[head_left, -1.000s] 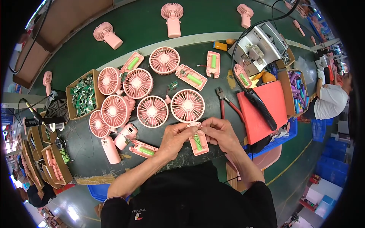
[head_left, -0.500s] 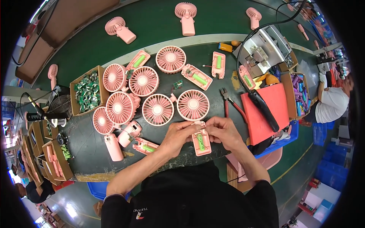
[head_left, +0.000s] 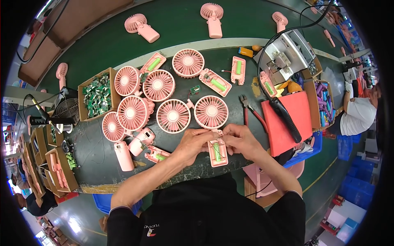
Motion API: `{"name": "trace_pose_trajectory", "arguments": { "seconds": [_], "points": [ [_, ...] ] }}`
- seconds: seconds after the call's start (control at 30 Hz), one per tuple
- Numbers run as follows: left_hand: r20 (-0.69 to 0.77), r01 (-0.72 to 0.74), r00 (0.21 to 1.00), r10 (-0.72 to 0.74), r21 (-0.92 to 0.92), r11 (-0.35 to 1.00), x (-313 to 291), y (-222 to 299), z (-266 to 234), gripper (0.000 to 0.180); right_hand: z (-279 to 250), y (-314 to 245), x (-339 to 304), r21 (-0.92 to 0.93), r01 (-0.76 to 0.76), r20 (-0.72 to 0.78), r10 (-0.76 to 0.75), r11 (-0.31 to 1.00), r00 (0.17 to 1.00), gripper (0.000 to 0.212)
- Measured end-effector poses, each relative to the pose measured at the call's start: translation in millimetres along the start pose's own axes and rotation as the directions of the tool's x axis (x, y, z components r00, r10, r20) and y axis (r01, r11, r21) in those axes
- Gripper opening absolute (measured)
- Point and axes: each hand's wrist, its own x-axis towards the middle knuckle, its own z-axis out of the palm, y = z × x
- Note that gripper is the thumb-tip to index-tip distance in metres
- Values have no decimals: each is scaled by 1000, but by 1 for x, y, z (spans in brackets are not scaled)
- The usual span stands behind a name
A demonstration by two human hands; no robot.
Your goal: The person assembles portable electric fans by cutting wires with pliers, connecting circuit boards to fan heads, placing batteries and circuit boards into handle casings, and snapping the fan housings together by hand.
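Close in front of me, a pink fan handle housing (head_left: 218, 158) lies open side up, with a green battery cell and thin wires inside. My left hand (head_left: 195, 143) is closed on its upper left side, the thumb reaching over the top end. At the same end my right hand (head_left: 241, 141) is closed, thumb and fingers pinched against the housing's upper right edge. Any small part between the fingertips is hidden. Just beyond the hands sits a round pink fan head (head_left: 211, 111); whether it connects to this housing is unclear.
Pink fans (head_left: 173, 116) and opened housings (head_left: 215, 83) cover the bench. A box of green circuit boards (head_left: 116, 92) stands left. To the right are cutting pliers (head_left: 254, 110), a red pad (head_left: 292, 123), a black-handled tool (head_left: 286, 119) and a box of purple cells (head_left: 324, 102). Fans lie on a green belt (head_left: 176, 24).
The fans on the green belt have shifted right. The whole view has moved slightly. Both hands stay at the housing's top end with little change.
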Motion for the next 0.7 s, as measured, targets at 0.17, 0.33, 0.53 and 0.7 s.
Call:
{"name": "trace_pose_trajectory", "arguments": {
  "seconds": [0.17,0.33,0.53,0.7],
  "points": [
    [-8,-2,1000,2,27,1000,1,4,-2,28,-10,0,3,149,-31,82,19,988,996,15],
    [-21,5,1000,-3,97,995,4,0,3,31,-7,-1,-12,68,-46,-18,48,997,999,26],
    [-40,-44,998,49,112,993,-4,4,2,24,-2,8,7,-25,-44,78,46,999,996,29],
    [-28,-66,997,70,140,988,-1,1,7,21,-7,14,4,41,-25,61,23,999,998,25]
  ]
}}
